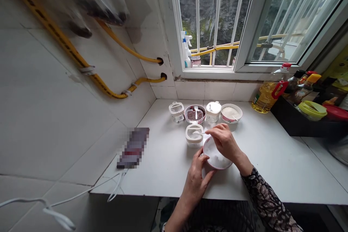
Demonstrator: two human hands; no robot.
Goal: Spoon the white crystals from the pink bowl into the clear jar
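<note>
My right hand grips a small white spoon, its bowl over the open mouth of a clear jar with a white rim. With fingers curled round its left side, my left hand steadies a bowl of white grains on the counter. Behind the jar stands a bowl of dark red contents with a clear lid and a small white spoon on top. A second clear jar is to its left, and a white-lidded jar to its right. Beyond that sits a bowl of off-white grains.
A phone-like blurred object lies at left on the white counter, a white cable trailing off the edge. At right stand an oil bottle and a black box of condiments. A barred window is behind.
</note>
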